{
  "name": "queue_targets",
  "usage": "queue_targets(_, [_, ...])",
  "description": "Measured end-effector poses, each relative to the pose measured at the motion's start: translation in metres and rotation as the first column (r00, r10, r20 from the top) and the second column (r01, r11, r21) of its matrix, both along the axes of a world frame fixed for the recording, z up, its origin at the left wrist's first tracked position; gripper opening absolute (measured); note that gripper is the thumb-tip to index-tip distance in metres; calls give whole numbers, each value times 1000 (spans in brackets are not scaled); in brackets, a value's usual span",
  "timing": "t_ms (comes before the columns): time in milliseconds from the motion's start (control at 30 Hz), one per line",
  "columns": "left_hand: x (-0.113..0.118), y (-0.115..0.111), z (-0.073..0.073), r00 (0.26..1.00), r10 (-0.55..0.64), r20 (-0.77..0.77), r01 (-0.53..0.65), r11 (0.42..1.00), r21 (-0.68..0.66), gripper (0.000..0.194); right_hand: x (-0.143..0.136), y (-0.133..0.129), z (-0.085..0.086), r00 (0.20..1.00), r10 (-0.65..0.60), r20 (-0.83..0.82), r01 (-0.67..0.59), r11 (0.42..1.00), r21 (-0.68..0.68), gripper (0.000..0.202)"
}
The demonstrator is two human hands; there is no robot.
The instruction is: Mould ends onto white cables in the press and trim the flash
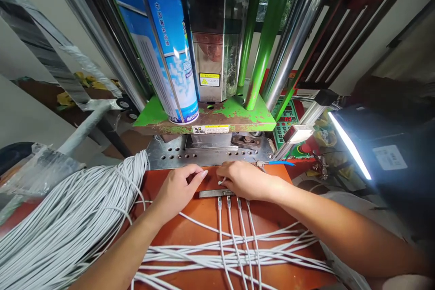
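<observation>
My left hand (178,188) is over the orange-red work surface (190,222), its thumb and forefinger brought together; whatever may be between them is too small to see. Just across from it, my right hand (243,181) has its fingers closed, with a small white piece (221,182) showing at the fingertips. Below the hands lies a narrow metal bar fixture (210,193). Several white cables (220,231) run up to it side by side with metal connector ends (229,201). My right hand hides the bar's right end and part of the rightmost cable's tip.
A large bundle of white cable (91,204) lies at left. Loose cables (190,253) cross the surface. Behind stands a green press plate (238,120) carrying a blue spray can (163,54), above a drilled metal bed (170,156). A blue-handled tool (280,163) and control panel (285,120) are at right.
</observation>
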State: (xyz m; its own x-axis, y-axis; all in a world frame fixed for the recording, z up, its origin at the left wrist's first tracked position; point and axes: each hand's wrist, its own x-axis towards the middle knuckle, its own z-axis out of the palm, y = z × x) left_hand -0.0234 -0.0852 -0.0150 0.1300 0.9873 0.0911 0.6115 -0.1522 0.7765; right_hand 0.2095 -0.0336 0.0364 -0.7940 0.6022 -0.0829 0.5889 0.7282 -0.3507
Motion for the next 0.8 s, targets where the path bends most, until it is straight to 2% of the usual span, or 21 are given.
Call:
queue_targets(100, [0, 0, 0, 1000, 10, 2, -10, 1000, -1, 37, -7, 5, 3, 997, -40, 69, 40, 999, 1, 6])
queue_targets(167, [-1, 0, 0, 1000, 19, -5, -19, 1000, 10, 38, 5, 1, 8, 995, -100, -1, 100, 995, 27, 8])
queue_targets(233, [-1, 0, 0, 1000, 21, -10, -21, 1000, 18, 38, 36, -13, 10, 973, -184, -142, 192, 981, 40, 7])
queue_targets(300, [-2, -1, -1, 1000, 18, -8, -18, 1000, 16, 38, 89, -36, 7, 916, -305, -261, 324, 946, 30, 12])
queue_targets(333, [-2, -1, -1, 1000, 18, -5, -18, 1000, 11, 38, 123, -50, 2, 876, -398, -272, 418, 908, 16, 16])
queue_targets(367, [-2, -1, -1, 1000, 23, -5, -23, 1000, 8, 38, 160, -64, -4, 814, -516, -266, 543, 839, 33, 21])
queue_targets(433, [0, -1, -2, 999, 42, -14, -42, 999, 6, 38, 237, -93, -22, 616, -743, -264, 784, 610, 112, 25])
queue_targets(467, [1, 0, -2, 998, 52, -25, -52, 999, 10, 38, 271, -107, -32, 529, -826, -194, 849, 515, 117, 28])
queue_targets(500, [3, 0, -3, 997, 61, -37, -61, 998, 17, 39, 298, -121, -41, 459, -881, -111, 886, 446, 122, 32])
queue_targets(533, [4, 1, -3, 997, 68, -47, -67, 997, 27, 39, 316, -132, -50, 399, -911, -105, 910, 379, 167, 37])
queue_targets(567, [6, 2, -3, 996, 74, -55, -73, 997, 37, 39, 323, -141, -57, 386, -917, -106, 914, 363, 183, 39])
queue_targets(600, [7, 3, -4, 995, 83, -59, -81, 996, 47, 39, 321, -147, -61, 402, -906, -132, 908, 375, 188, 39])
queue_targets(667, [9, 5, -4, 991, 117, -63, -113, 991, 64, 39, 289, -148, -63, 493, -845, -208, 870, 468, 157, 38])
queue_targets(767, [9, 8, -1, 982, 178, -63, -175, 983, 63, 41, 209, -126, -52, 710, -625, -324, 691, 706, 152, 46])
queue_targets(800, [8, 9, 1, 980, 194, -53, -191, 980, 58, 41, 183, -116, -46, 766, -556, -323, 625, 762, 170, 50])
